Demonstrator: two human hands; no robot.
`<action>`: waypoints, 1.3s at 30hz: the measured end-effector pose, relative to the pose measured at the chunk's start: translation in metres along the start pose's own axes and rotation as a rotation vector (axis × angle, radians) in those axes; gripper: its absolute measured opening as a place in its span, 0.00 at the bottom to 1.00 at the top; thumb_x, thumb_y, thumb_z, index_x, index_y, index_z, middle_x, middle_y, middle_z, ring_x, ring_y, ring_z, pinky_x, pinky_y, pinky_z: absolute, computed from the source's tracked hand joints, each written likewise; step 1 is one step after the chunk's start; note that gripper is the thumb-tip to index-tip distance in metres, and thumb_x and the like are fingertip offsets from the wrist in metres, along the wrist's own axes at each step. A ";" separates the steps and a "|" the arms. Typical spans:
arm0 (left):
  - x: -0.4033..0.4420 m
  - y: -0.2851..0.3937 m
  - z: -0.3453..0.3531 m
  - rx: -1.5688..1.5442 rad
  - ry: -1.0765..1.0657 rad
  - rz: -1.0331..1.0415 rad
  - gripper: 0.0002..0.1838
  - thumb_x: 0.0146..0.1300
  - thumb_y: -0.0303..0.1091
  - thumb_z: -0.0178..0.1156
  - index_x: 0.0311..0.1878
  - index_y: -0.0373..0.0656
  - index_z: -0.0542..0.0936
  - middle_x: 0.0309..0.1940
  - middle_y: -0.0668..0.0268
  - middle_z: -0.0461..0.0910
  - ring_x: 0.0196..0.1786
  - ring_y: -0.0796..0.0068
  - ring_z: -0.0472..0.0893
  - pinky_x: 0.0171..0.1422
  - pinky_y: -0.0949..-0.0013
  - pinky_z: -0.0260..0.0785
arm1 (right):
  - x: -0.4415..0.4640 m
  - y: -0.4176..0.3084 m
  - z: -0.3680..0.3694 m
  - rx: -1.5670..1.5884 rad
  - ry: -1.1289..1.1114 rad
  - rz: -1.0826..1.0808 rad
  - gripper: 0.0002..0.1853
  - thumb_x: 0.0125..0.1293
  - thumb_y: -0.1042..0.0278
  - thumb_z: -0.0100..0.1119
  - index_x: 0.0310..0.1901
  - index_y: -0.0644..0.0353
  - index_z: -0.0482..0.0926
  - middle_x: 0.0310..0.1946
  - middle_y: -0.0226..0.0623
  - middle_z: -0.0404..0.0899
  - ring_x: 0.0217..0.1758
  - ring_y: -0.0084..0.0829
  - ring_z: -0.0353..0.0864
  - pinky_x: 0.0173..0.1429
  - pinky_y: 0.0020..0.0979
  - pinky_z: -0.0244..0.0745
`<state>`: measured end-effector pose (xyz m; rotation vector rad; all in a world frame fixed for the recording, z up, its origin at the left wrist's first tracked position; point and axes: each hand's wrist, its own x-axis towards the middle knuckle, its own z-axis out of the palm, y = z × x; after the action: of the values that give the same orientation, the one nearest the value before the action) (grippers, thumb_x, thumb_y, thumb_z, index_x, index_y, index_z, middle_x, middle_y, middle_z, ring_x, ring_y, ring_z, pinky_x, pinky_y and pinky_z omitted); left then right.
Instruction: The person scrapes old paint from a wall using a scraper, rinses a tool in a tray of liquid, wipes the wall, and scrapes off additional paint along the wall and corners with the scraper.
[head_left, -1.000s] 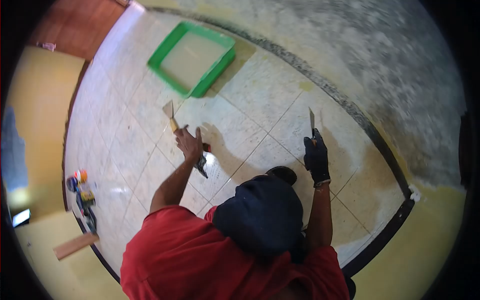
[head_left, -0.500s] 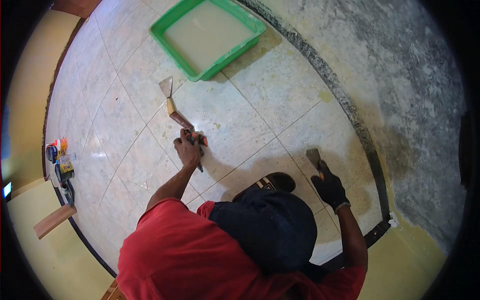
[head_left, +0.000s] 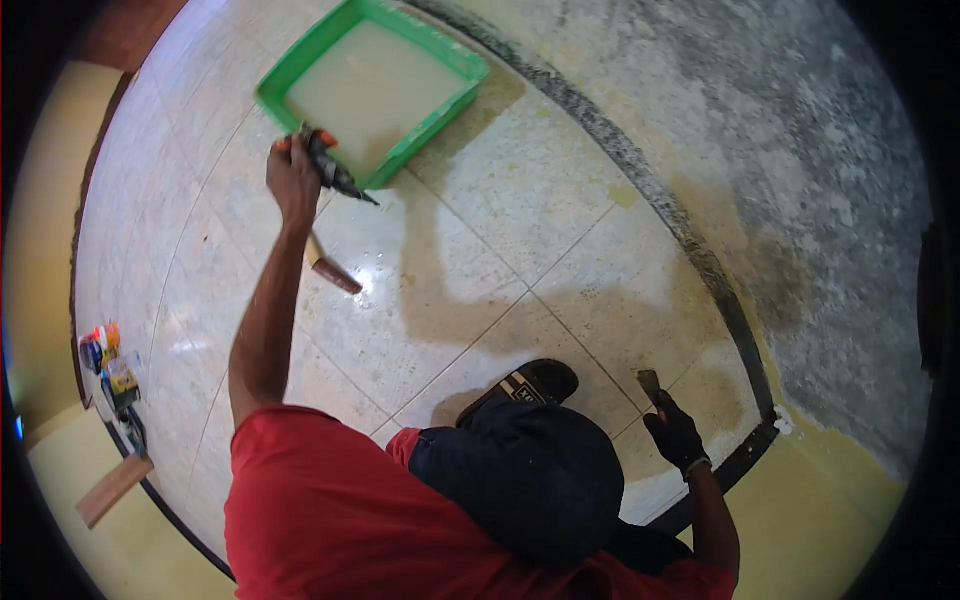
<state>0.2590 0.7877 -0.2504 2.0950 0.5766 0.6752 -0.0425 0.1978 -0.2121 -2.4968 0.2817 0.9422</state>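
Note:
My bare left hand (head_left: 293, 185) is closed around a black-and-orange tool (head_left: 335, 172) with a pointed tip. It is raised over the near left corner of a green tray (head_left: 435, 125) that holds cloudy, whitish liquid. Below that hand, the brown handle of a scraper (head_left: 336, 275) lies on the tiles; its blade is hidden behind my hand and forearm. My right hand (head_left: 678, 435), in a black glove, grips another scraper (head_left: 649, 382) with its short blade pointing away from me, low by my sandalled foot.
Wet light tiles (head_left: 470, 260) with spots of residue cover the floor. A dark border strip (head_left: 640, 165) curves along the grey patchy wall (head_left: 780, 130) on the right. Several small containers (head_left: 112, 365) stand at the far left, near a wooden piece (head_left: 114, 490). My sandal (head_left: 540, 382) is in the middle.
My left hand has lifted the black-and-orange tool off the floor area and moved forward to the tray's corner. My right hand with its scraper has come slightly closer to me.

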 end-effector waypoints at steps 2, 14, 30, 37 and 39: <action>0.034 -0.004 0.040 0.201 -0.151 0.088 0.19 0.67 0.45 0.50 0.40 0.36 0.79 0.32 0.53 0.81 0.37 0.55 0.79 0.44 0.58 0.68 | 0.001 -0.010 -0.005 0.000 -0.046 0.050 0.33 0.60 0.51 0.58 0.63 0.60 0.65 0.45 0.54 0.78 0.49 0.52 0.78 0.49 0.42 0.74; 0.058 -0.101 0.194 0.946 -0.866 0.337 0.37 0.57 0.52 0.55 0.67 0.47 0.60 0.60 0.40 0.65 0.61 0.34 0.66 0.61 0.44 0.62 | -0.029 0.017 -0.004 -0.037 -0.024 0.205 0.32 0.59 0.48 0.56 0.61 0.56 0.65 0.36 0.53 0.80 0.42 0.54 0.79 0.44 0.46 0.74; 0.104 -0.070 0.129 0.072 -0.809 0.417 0.09 0.54 0.33 0.59 0.33 0.37 0.78 0.30 0.63 0.78 0.35 0.70 0.77 0.40 0.66 0.70 | -0.037 0.025 -0.024 -0.038 -0.095 0.274 0.34 0.60 0.48 0.55 0.63 0.61 0.64 0.41 0.55 0.79 0.46 0.53 0.79 0.49 0.44 0.74; 0.114 -0.001 0.116 -0.001 -0.293 -0.114 0.19 0.52 0.46 0.64 0.38 0.38 0.81 0.33 0.60 0.82 0.37 0.67 0.80 0.44 0.65 0.71 | -0.042 0.034 -0.013 0.004 -0.022 0.187 0.33 0.60 0.49 0.56 0.62 0.62 0.65 0.41 0.54 0.79 0.46 0.52 0.79 0.48 0.43 0.74; 0.106 0.043 0.097 0.163 -0.240 -0.107 0.19 0.52 0.47 0.64 0.37 0.39 0.82 0.33 0.59 0.82 0.37 0.65 0.81 0.44 0.64 0.71 | -0.043 0.031 -0.011 0.000 -0.052 0.202 0.33 0.60 0.48 0.55 0.62 0.61 0.65 0.39 0.53 0.80 0.44 0.51 0.80 0.47 0.43 0.75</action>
<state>0.4077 0.7732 -0.2369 2.2370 0.6187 0.3187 -0.0788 0.1664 -0.1869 -2.4741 0.5254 1.0836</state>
